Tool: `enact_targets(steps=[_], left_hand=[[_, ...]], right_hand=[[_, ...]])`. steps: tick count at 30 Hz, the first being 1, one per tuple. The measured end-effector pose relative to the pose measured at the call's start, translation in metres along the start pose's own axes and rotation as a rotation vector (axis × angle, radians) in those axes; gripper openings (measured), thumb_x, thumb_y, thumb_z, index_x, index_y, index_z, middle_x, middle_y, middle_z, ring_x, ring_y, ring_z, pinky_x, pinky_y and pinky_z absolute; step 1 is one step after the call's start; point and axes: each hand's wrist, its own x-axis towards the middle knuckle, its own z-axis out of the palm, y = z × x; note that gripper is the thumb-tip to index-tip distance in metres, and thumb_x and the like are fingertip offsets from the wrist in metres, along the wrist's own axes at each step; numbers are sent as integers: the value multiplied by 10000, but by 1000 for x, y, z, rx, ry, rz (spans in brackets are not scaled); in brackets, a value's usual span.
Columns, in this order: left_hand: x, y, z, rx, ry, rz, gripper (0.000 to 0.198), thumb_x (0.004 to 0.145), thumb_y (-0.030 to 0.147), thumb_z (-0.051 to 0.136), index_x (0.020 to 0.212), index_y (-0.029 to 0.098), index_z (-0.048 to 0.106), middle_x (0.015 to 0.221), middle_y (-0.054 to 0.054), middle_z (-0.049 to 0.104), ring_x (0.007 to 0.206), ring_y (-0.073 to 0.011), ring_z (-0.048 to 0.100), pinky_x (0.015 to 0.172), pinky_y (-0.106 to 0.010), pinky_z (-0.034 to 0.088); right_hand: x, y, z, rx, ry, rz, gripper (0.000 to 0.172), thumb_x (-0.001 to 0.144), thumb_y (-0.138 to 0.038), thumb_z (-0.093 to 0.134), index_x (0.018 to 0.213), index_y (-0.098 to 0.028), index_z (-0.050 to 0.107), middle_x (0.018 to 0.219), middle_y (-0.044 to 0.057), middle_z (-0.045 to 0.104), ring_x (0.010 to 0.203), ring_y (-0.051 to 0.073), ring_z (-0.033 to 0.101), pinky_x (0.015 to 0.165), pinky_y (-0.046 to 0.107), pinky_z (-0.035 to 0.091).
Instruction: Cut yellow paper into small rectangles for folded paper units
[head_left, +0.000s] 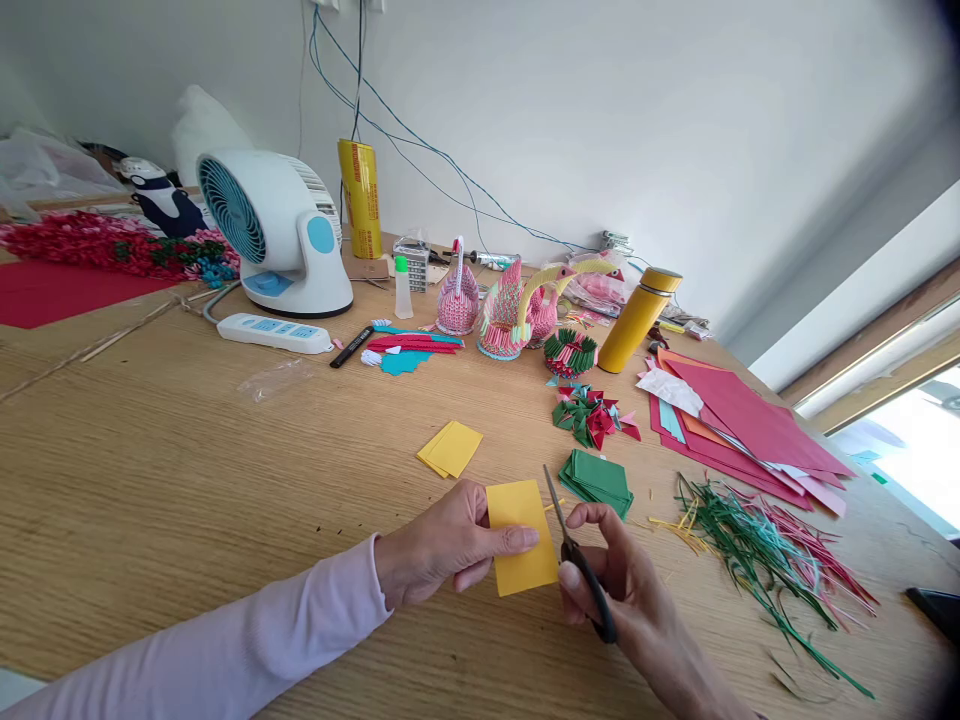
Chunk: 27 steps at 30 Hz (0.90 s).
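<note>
Between the thumb and fingers of my left hand [457,540] is a yellow paper rectangle [521,575], held upright over the table. My right hand [626,590] grips black-handled scissors [589,580], whose blades point up and away along the paper's right edge. A thin yellow sliver [553,505] shows between paper and blades. Just beyond the hands lie a small stack of yellow paper pieces [452,448] and a stack of green paper pieces [598,482].
Paper strips [765,550] lie in a heap at right, below red paper sheets [757,410]. Folded paper triangles [592,415], paper swans [504,315] and a yellow flask [637,320] stand farther back. A white fan [285,230] and power strip [274,332] occupy the back left.
</note>
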Motion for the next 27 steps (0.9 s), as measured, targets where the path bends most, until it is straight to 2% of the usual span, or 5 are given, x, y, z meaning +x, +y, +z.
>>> enact_targets(steps=[5,11,19,23,27], left_hand=[[0,3,2,53,-69,-30,324,694,414,702,768,116,601,612,46,531,379,-14,315,332,-158,202],[1,3,2,168,-154,-2,160,662,249,688,674,132,580,617,50,530,564,-69,460,522,-166,352],[-1,9,-22,157,82,80,305,708,384,705,857,118,684,836,-42,671,753,-141,573,653,-212,406],[-3,12,-17,145,203,83,306,738,416,683,814,121,655,712,-15,632,633,-92,516,495,-169,327],[1,6,-7,-19,186,153,339,759,426,670,921,131,629,722,-1,595,582,-63,485,414,-140,270]], right_hand=[[11,-14,-13,-95,155,-111,431,783,-489,646,1041,-260,387,635,-55,548,570,130,483,502,246,303],[32,-21,-3,-210,23,-188,504,739,-303,725,1125,-281,402,764,-33,634,571,116,483,501,237,311],[23,-23,-4,109,114,-106,514,705,-280,755,1110,-262,439,760,-49,589,617,100,492,545,212,352],[19,-22,0,198,123,-98,543,701,-282,760,1137,-264,438,730,-41,607,680,130,539,559,212,375],[19,-18,6,207,153,-111,527,718,-283,747,1149,-273,443,717,-44,609,707,138,549,556,204,377]])
